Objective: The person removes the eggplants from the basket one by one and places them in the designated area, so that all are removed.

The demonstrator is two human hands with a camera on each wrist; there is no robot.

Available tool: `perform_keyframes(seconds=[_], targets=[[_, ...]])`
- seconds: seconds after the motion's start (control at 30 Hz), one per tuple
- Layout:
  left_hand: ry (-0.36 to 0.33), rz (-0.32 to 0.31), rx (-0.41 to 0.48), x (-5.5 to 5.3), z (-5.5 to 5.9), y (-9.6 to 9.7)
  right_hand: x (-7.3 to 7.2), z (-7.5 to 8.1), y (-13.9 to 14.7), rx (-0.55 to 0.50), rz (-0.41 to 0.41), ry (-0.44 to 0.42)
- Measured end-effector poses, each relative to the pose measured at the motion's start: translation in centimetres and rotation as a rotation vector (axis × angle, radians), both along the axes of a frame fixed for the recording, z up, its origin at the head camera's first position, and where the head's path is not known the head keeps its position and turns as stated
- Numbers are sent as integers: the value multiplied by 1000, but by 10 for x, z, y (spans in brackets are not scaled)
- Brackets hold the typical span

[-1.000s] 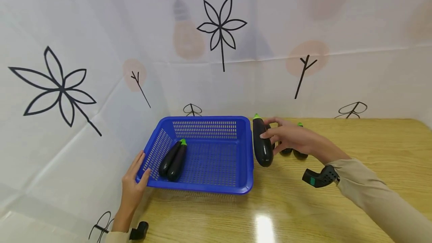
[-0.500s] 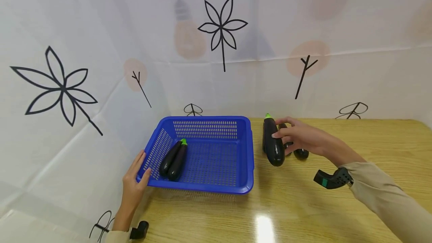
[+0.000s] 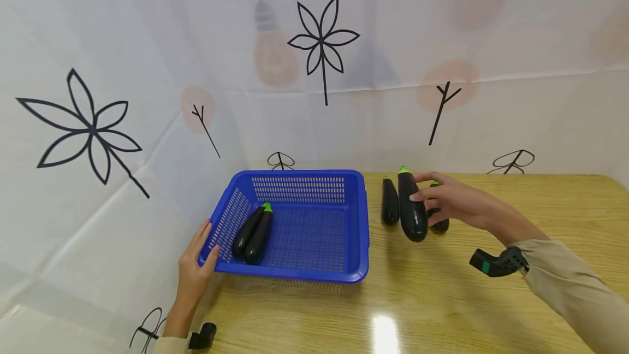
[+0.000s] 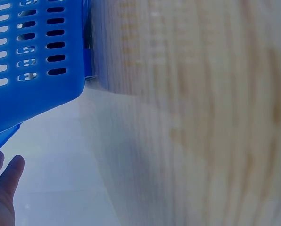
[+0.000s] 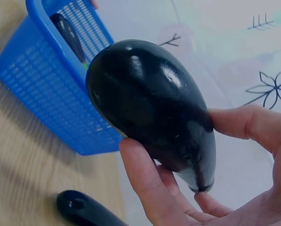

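Holding black eggplant (image 3: 411,212), touching blue basket (image 3: 290,272), flower-printed backdrop (image 3: 321,40)

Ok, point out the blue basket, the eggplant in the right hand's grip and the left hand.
Blue basket (image 3: 309,236), head view: its bare floor.
Held eggplant (image 5: 150,99), right wrist view: its dark body.
Left hand (image 3: 193,272), head view: the back of the hand.

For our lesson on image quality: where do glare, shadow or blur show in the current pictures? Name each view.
Head view: a bright glare patch on the table near the bottom edge, with soft shadow right of the blue basket; left wrist view: the wood grain looks smeared, the basket's holes crisper; right wrist view: pale highlights on the held eggplant.
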State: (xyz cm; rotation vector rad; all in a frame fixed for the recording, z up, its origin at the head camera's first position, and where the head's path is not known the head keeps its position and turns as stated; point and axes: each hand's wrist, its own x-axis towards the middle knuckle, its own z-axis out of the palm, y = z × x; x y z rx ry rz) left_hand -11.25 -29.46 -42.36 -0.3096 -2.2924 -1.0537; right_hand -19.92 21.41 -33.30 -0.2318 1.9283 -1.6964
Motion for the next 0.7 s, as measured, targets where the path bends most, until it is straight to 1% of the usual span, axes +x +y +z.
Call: perform_keyframes(seconds=[0.07, 0.2, 0.27, 0.33, 0.37, 0.5, 0.57, 0.6, 0.7], targets=[[0, 1, 5, -3, -6, -4, 0, 0, 2, 2, -9, -4], [-2, 7, 5, -10, -22, -16, -2, -2, 6, 4, -26, -10], [0, 7, 2, -13, -28, -21, -2, -2, 9, 6, -27, -7], [2, 3, 4, -14, -30, -23, -2, -2, 12, 14, -23, -2], [4, 1, 3, -12, -26, -20, -2, -3, 13, 20, -21, 0], [14, -10, -4, -13, -26, -21, -3, -5, 20, 40, -10, 9], [18, -16, -14, -13, -27, -21, -4, -6, 23, 44, -15, 4], [16, -16, -19, -15, -30, -24, -4, -6, 24, 43, -19, 0], [7, -8, -31, -15, -30, -24, -5, -8, 27, 43, -30, -8]])
